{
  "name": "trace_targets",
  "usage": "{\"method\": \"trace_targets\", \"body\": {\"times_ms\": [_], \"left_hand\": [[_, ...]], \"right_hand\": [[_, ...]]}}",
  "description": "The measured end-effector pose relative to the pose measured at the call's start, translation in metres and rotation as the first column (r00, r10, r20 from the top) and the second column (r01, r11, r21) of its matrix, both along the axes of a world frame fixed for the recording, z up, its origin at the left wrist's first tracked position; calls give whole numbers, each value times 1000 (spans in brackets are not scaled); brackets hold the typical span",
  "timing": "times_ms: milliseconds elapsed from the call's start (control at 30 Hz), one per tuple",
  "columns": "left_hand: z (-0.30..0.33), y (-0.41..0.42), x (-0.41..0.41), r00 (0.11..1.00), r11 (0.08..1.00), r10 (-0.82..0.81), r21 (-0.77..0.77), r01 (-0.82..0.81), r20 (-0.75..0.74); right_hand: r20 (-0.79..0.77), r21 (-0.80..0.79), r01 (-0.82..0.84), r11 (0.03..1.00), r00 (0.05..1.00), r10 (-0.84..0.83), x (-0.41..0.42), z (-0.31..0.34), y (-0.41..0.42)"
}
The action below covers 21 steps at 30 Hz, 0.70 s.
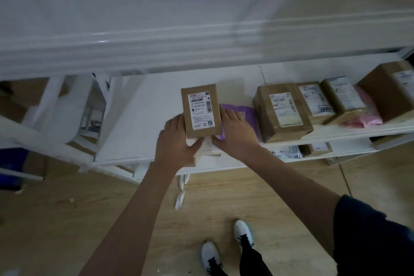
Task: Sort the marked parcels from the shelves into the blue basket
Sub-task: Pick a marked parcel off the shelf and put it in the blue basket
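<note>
On the middle shelf [139, 119], near its front edge, a box [200, 111] lies label up, long axis running away from the person, gripped at its near end between left hand [177, 139] and right hand [234, 132], both equally close.

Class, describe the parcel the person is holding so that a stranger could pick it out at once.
Find the white middle shelf with its row of brown boxes. At the row's left end, the left hand and right hand hold one small brown box. It alone is lifted, standing apart from the packed row.
</note>
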<state>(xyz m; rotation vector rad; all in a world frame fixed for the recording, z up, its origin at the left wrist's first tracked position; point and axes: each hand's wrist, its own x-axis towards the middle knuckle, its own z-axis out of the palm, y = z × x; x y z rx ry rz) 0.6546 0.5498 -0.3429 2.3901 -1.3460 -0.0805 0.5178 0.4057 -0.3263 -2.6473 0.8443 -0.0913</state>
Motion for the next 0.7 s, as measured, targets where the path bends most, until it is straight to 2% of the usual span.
{"method": "trace_targets", "body": {"times_ms": [200, 433, 700], "left_hand": [[62, 38, -29, 1000, 995, -7, -99, 9, 19], [81, 47, -35, 1000, 993, 7, -121, -4, 28], [61, 60, -14, 999, 999, 36, 15, -35, -38]], "right_hand": [[86, -46, -15, 999, 996, 19, -35, 59, 35], [89, -91, -45, 995, 995, 53, -38, 82, 41], [-37, 9, -50, 999, 998, 51, -12, 61, 47]]}}
